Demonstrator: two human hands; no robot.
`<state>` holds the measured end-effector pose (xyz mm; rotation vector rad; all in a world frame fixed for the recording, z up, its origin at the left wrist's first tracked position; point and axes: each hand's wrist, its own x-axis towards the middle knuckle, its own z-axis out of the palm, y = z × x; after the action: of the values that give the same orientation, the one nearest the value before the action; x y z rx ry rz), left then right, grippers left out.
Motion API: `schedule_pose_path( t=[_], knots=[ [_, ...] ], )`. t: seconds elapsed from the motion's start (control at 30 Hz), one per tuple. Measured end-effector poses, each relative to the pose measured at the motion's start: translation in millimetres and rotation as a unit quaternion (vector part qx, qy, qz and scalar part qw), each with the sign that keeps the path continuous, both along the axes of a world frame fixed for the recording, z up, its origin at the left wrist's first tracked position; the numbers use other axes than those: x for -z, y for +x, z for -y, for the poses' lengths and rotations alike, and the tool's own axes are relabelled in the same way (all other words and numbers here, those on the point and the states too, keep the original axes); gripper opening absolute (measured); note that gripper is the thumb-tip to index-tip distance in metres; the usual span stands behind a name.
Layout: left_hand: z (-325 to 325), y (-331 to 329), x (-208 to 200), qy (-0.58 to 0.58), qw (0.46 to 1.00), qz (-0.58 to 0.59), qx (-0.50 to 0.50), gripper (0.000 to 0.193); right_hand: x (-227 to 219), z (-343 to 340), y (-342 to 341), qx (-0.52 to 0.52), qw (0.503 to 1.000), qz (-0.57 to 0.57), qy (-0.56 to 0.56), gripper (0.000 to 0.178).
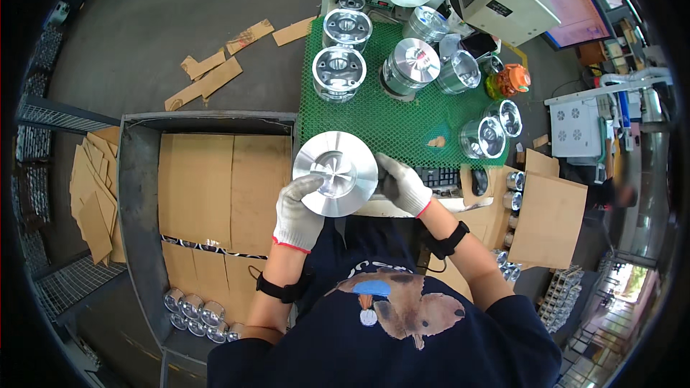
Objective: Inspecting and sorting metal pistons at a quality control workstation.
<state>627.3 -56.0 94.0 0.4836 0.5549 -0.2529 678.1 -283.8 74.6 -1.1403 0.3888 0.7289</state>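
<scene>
A silver metal piston (342, 164) is between my gloved hands at the near edge of the green mesh mat (388, 126), its round, machined crown with a shallow central recess turned up. My left hand (298, 215), in a white glove with a red cuff, grips its near left side, thumb laid over the crown. Against the right side, my right hand (404, 185) closes in a matching glove with darkened fingertips. The piston's underside and some of my fingers are hidden. Beyond it, several pistons stand on the mat, among them an open-ended one (339, 72) and a crown-up one (411, 65).
Left of me is a grey metal bin (136, 194) lined with cardboard (198, 172), with several pistons (192, 307) in its near corner. A keyboard (438, 177) and mouse (479, 181) lie right of my hands. An orange-capped bottle (512, 80) and a monitor (568, 0) stand farther back.
</scene>
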Motion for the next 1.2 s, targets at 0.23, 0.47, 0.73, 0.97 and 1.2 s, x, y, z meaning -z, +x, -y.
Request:
schedule_pose_path(
  t=[0.23,0.47,0.73,0.97,1.2],
  knots=[
    [16.5,8.6,-6.5,0.009,1.000,0.001,-0.004,0.019,-37.8,-21.8,8.4,0.060,0.963,-0.156,0.212,0.055],
    [22.7,-4.2,8.8,-0.089,0.995,-0.034,0.041,0.035,-36.3,-11.8,7.7,-0.002,0.902,-0.246,0.354,0.060],
    [5.2,-49.6,95.7,0.133,0.945,-0.038,0.295,0.044,-49.9,-9.9,-2.0,-0.185,0.973,-0.013,-0.134,0.040],
    [0.5,-24.4,104.4,-0.077,0.956,-0.056,0.278,0.065,-52.8,-51.0,31.2,-0.491,0.588,0.331,-0.551,0.049],
    [28.8,49.9,116.1,-0.132,0.968,-0.093,0.193,0.062,3.7,-83.7,71.0,-0.415,0.505,0.485,-0.581,0.033]
  ],
)
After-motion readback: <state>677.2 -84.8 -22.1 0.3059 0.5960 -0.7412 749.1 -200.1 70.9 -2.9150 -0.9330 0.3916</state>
